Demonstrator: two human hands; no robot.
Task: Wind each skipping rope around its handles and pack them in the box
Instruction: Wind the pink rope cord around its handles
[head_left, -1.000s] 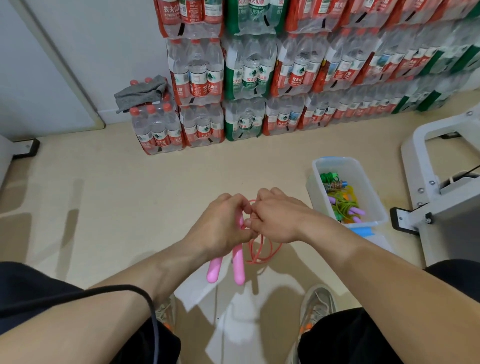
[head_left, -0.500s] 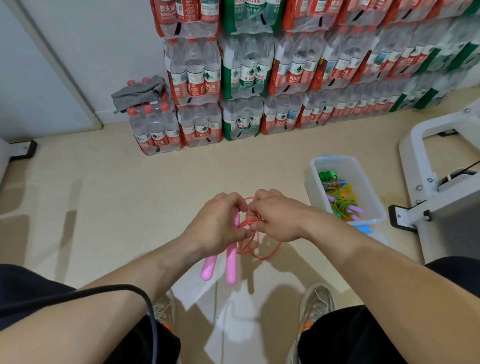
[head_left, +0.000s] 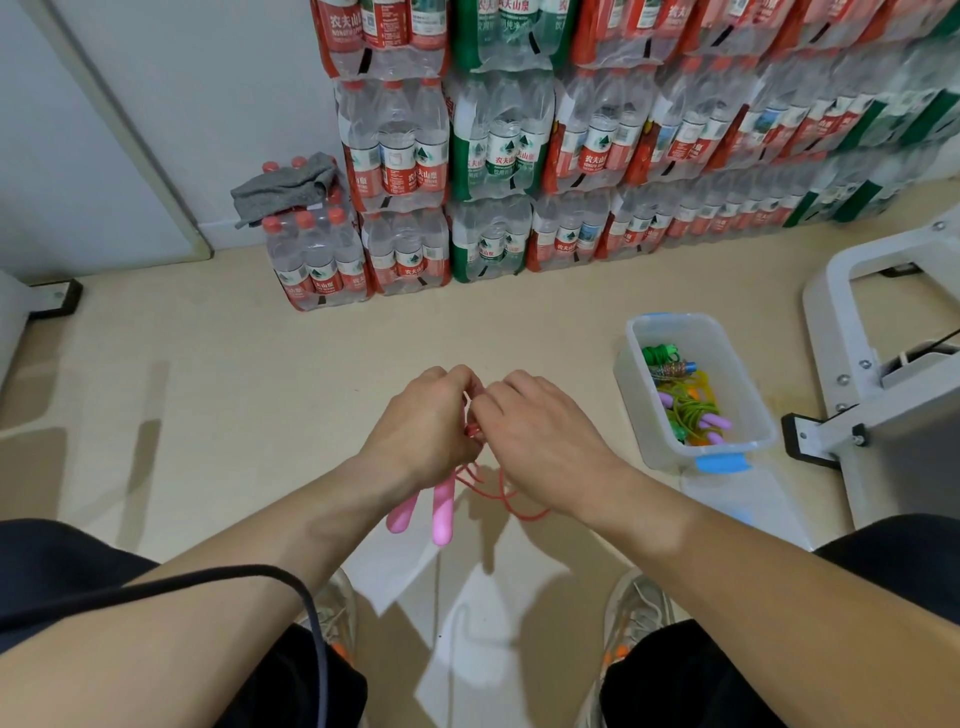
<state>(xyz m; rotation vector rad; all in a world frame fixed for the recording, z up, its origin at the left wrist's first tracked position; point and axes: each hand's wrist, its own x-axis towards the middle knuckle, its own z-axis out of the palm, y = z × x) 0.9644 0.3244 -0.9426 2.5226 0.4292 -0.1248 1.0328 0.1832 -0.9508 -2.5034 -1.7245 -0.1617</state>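
On the floor (head_left: 249, 395) at right we see a clear box (head_left: 629, 387) holding wound ropes, a green rope (head_left: 687, 415) beside purple handles (head_left: 717, 423). Our left hand (head_left: 421, 431) curls round the two pink handles (head_left: 442, 512); our right hand (head_left: 535, 441), touching it, pinches the red rope (head_left: 511, 506), whose loops hang below

Bare forearms; black shorts (head_left: 737, 680); grey mesh sneakers (head_left: 636, 605), orange accents; black cable (head_left: 218, 584) over left arm.
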